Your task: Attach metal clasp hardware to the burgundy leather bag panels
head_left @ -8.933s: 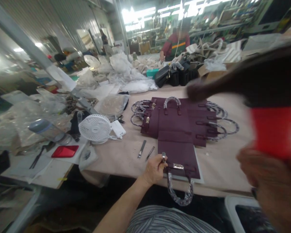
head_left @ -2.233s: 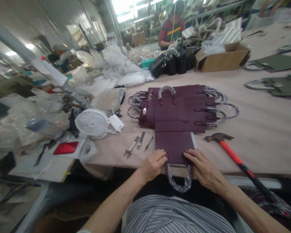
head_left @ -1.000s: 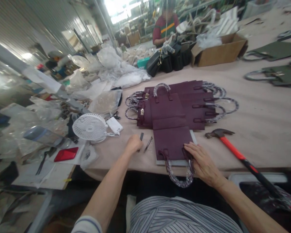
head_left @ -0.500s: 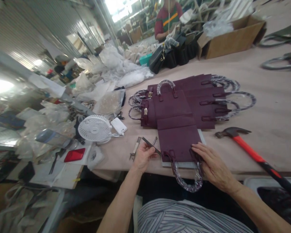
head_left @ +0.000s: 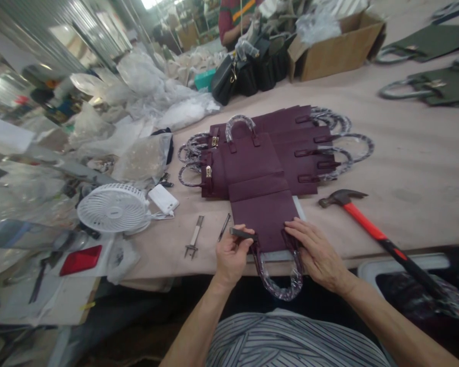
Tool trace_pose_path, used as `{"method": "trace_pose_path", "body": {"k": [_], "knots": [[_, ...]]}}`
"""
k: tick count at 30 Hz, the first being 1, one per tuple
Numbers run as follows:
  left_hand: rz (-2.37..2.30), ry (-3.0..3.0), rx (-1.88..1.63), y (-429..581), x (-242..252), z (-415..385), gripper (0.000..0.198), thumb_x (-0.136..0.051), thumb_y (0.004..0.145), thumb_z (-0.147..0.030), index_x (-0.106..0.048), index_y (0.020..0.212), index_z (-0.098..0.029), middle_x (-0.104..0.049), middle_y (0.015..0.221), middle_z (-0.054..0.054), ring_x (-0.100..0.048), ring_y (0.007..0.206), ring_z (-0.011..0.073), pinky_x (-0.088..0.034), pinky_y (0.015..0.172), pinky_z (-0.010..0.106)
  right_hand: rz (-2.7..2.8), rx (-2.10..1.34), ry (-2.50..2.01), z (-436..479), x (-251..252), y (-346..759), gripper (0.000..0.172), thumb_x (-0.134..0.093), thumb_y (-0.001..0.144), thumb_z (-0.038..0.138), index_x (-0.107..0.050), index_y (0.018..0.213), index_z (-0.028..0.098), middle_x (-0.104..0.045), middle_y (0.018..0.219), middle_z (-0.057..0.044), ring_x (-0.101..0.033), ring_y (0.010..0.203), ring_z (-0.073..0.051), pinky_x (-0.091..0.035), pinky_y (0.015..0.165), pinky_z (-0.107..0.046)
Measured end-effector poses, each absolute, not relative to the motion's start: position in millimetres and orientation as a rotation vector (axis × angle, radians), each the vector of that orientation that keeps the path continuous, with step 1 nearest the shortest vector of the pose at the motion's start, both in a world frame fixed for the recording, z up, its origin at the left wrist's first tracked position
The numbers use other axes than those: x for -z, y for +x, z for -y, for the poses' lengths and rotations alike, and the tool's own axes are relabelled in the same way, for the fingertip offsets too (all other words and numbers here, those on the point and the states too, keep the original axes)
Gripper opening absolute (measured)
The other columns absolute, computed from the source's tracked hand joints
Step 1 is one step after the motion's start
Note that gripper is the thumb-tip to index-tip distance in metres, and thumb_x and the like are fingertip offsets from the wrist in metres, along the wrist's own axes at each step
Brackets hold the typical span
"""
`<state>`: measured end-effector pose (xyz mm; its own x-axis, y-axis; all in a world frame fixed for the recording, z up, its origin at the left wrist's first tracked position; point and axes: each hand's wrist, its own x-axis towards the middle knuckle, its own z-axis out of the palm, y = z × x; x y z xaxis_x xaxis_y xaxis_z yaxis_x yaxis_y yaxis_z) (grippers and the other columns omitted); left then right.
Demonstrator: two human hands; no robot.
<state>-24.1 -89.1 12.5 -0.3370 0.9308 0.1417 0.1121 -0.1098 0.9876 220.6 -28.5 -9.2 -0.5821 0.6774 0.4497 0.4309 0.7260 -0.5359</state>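
A flat purple bag panel (head_left: 265,216) lies on a white board at the table's near edge, its plastic-wrapped handle (head_left: 279,288) hanging over the edge. My left hand (head_left: 230,255) is closed on a small dark metal tool (head_left: 244,234), held against the panel's left handle tab. Flat on the panel's right handle tab rests my right hand (head_left: 314,251), fingers stretched out. Behind lies a stack of purple bag panels (head_left: 268,153) with wrapped handles.
A red-handled hammer (head_left: 371,224) lies right of the panel. Two metal tools (head_left: 194,242) lie to its left, beyond them a white fan (head_left: 112,208), a power bank (head_left: 163,199) and a red case (head_left: 81,259). Plastic bags, black bags (head_left: 248,76), a cardboard box (head_left: 336,46) and another person sit farther back.
My left hand reached to the tools left of the panel, picked up a dark metal tool and brought it to the panel's left handle tab. My right hand stayed on the panel.
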Motion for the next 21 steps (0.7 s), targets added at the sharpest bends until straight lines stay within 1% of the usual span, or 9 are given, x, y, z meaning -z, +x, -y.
{"method": "trace_pose_path", "body": {"k": [5, 8, 14, 21], "knots": [[-1.625, 1.598, -1.445, -29.3, -16.8, 92.0, 0.017, -0.068, 0.089, -0.021, -0.07, 0.106, -0.016, -0.079, 0.098, 0.008, -0.077, 0.09, 0.0201, -0.063, 0.086, 0.033, 2.282, -0.506, -0.834, 27.8, 7.7, 220.4, 0.056, -0.04, 0.092, 0.011, -0.046, 0.146, 0.022, -0.055, 0.144, -0.012, -0.041, 0.143, -0.029, -0.042, 0.113, -0.059], [-1.625, 1.78, -1.429, -30.1, -20.8, 92.1, 0.017, -0.066, 0.09, -0.017, -0.07, 0.106, -0.017, -0.079, 0.098, 0.008, -0.077, 0.092, 0.0199, -0.063, 0.087, 0.032, 2.287, -0.52, -0.844, 28.1, 7.7, 220.7, 0.055, -0.04, 0.092, 0.011, -0.046, 0.145, 0.022, -0.055, 0.145, -0.012, -0.04, 0.143, -0.03, -0.041, 0.113, -0.059], [-1.577, 1.651, -1.497, -22.0, -20.4, 88.1, 0.016, -0.065, 0.091, -0.014, -0.066, 0.106, -0.018, -0.078, 0.101, 0.007, -0.076, 0.095, 0.0191, -0.063, 0.09, 0.033, 2.274, -0.552, -0.86, 28.6, 8.5, 221.0, 0.055, -0.041, 0.091, 0.01, -0.048, 0.144, 0.022, -0.055, 0.145, -0.011, -0.041, 0.142, -0.029, -0.039, 0.114, -0.058], [-1.531, 1.747, -1.482, -14.2, -23.6, 80.0, 0.013, -0.066, 0.091, -0.014, -0.066, 0.103, -0.017, -0.079, 0.098, 0.008, -0.077, 0.091, 0.0189, -0.064, 0.087, 0.032, 2.29, -0.553, -0.857, 29.0, 8.1, 222.0, 0.053, -0.04, 0.091, 0.011, -0.047, 0.143, 0.019, -0.054, 0.146, -0.013, -0.039, 0.144, -0.029, -0.038, 0.114, -0.058]]}}
